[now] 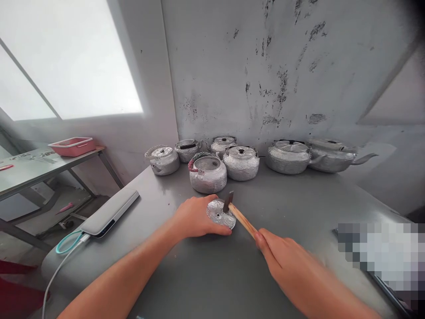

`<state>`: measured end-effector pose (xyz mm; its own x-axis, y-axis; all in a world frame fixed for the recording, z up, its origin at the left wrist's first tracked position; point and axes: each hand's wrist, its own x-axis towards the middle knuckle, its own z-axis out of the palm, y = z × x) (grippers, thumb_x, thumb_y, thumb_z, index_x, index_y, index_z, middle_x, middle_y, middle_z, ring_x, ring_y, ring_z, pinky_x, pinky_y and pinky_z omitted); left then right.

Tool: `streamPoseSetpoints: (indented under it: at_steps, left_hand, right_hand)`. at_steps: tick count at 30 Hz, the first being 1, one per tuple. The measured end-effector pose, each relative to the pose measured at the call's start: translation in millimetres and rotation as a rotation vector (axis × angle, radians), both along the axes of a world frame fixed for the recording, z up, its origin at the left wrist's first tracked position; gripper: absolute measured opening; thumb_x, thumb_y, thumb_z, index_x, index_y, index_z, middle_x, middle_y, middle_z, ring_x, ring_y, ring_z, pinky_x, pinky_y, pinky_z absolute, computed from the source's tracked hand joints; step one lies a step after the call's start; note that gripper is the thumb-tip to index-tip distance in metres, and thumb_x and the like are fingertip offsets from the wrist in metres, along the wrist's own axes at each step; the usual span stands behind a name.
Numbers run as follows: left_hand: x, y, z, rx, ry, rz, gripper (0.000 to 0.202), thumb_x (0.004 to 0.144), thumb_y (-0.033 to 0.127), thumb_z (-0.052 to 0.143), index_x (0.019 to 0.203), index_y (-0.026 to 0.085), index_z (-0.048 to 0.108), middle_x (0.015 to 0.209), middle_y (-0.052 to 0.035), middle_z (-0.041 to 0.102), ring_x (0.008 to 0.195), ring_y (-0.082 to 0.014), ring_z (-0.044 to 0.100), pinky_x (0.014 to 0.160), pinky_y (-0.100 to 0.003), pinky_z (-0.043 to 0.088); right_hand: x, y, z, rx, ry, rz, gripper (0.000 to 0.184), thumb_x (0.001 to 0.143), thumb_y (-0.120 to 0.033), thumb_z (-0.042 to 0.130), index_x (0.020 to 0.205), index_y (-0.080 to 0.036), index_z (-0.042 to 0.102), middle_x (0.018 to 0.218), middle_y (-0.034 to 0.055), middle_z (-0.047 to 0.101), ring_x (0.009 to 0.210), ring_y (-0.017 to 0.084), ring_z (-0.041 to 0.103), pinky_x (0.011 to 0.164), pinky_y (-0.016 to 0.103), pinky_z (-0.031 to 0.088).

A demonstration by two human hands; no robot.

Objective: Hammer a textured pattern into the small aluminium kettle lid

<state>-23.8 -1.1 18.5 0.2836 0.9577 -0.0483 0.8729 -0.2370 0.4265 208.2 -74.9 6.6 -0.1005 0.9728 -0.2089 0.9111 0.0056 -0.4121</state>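
Observation:
My left hand point(199, 217) grips the edge of a round silver kettle lid point(219, 214), which has a small hole near its middle. A wooden-handled hammer point(244, 220) is wrapped in the fingers of my right hand point(279, 252). Its dark metal head is over the lid's right side; whether it touches the lid I cannot tell. Just behind the lid stands a lidless silver kettle point(208, 179) with a red and dark cord-wrapped handle.
Several more dented silver kettles point(241, 164) line the grey table point(212, 279) along the wall. At left lie a power bank point(111, 212) with a cable. A side table holds a pink basket point(73, 147). A blurred-out object point(388, 257) is at right.

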Motion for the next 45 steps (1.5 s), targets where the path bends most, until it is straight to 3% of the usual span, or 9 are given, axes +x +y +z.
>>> streamPoseSetpoints:
  at_steps: [12,15,18,23,28,31,35,40,45]
  left_hand:
    - [1.2,-1.7,4.3,-0.025,-0.016,-0.014,0.093,0.054,0.08,0.07,0.136,0.038,0.051,0.108,-0.001,0.073,0.105,-0.0338,0.066,0.075,-0.035,0.052]
    - [1.4,-2.5,4.5,-0.012,-0.017,-0.002,0.095,0.054,0.076,0.073,0.135,0.034,0.048,0.102,-0.0028,0.072,0.1,-0.034,0.066,0.072,-0.035,0.052]
    - [0.9,-3.3,4.6,0.012,-0.03,0.0,0.094,0.056,0.069,0.075,0.136,0.029,0.046,0.103,-0.0051,0.07,0.101,-0.0335,0.065,0.076,-0.036,0.051]
    - [-0.5,-4.4,8.2,0.015,-0.062,-0.049,0.088,0.061,0.058,0.076,0.139,0.03,0.045,0.108,-0.0043,0.07,0.104,-0.0315,0.065,0.075,-0.033,0.05]
    - [1.5,-6.6,12.1,-0.017,-0.12,-0.064,0.074,0.064,0.049,0.075,0.132,0.031,0.05,0.109,-0.0012,0.07,0.101,-0.0281,0.066,0.073,-0.03,0.051]
    - [5.4,-6.9,8.9,-0.03,-0.118,-0.036,0.076,0.066,0.056,0.073,0.133,0.029,0.049,0.115,-0.0032,0.069,0.107,-0.0298,0.065,0.078,-0.032,0.052]
    - [9.4,-4.6,-1.1,0.038,-0.091,0.003,0.093,0.061,0.076,0.07,0.136,0.028,0.046,0.123,-0.0057,0.066,0.118,-0.0342,0.059,0.09,-0.037,0.05]
    - [9.0,-2.0,-7.9,0.05,-0.025,0.019,0.092,0.058,0.078,0.069,0.134,0.03,0.048,0.109,-0.0044,0.07,0.106,-0.0335,0.065,0.079,-0.036,0.051]
    - [8.9,-2.6,-6.3,0.031,0.029,0.055,0.104,0.054,0.083,0.067,0.141,0.031,0.044,0.107,-0.0055,0.071,0.105,-0.0351,0.065,0.075,-0.036,0.05]
  right_hand:
    - [6.3,2.3,2.2,0.08,0.148,-0.01,0.042,0.102,-0.044,0.026,0.075,-0.026,0.051,0.069,0.0022,0.06,0.064,0.02,0.057,0.056,0.031,0.034]
    - [9.1,3.5,5.2,0.101,0.268,-0.044,0.037,0.102,-0.042,0.026,0.077,-0.026,0.048,0.063,-0.0022,0.048,0.059,0.017,0.045,0.054,0.03,0.031]
    - [8.6,1.2,9.4,0.006,0.391,-0.088,0.035,0.101,-0.044,0.027,0.073,-0.026,0.04,0.061,-0.005,0.036,0.054,0.015,0.034,0.049,0.029,0.028]
    - [5.3,-8.4,11.0,0.0,0.354,-0.07,0.038,0.1,-0.047,0.032,0.069,-0.027,0.044,0.063,-0.0007,0.051,0.051,0.016,0.044,0.048,0.03,0.032]
    - [7.8,-13.1,-11.5,0.048,0.247,-0.026,0.032,0.099,-0.042,0.034,0.079,-0.027,0.054,0.073,0.0026,0.065,0.058,0.019,0.057,0.054,0.031,0.039]
    - [9.3,-14.2,-20.1,0.049,0.22,0.021,0.03,0.099,-0.039,0.035,0.081,-0.026,0.056,0.071,0.0041,0.067,0.059,0.021,0.06,0.056,0.032,0.04]
    - [8.6,-15.9,-17.1,0.037,0.249,0.04,0.025,0.096,-0.043,0.043,0.087,-0.026,0.059,0.08,0.005,0.07,0.066,0.02,0.063,0.058,0.03,0.042]
    - [4.8,-16.0,-9.2,-0.079,0.311,-0.061,0.049,0.101,-0.056,0.018,0.081,-0.027,0.052,0.075,0.0006,0.064,0.059,0.016,0.053,0.055,0.029,0.039]
    - [0.5,-14.9,1.4,-0.087,0.426,-0.075,0.044,0.101,-0.055,0.025,0.075,-0.026,0.045,0.069,-0.0012,0.052,0.06,0.016,0.044,0.055,0.029,0.036]
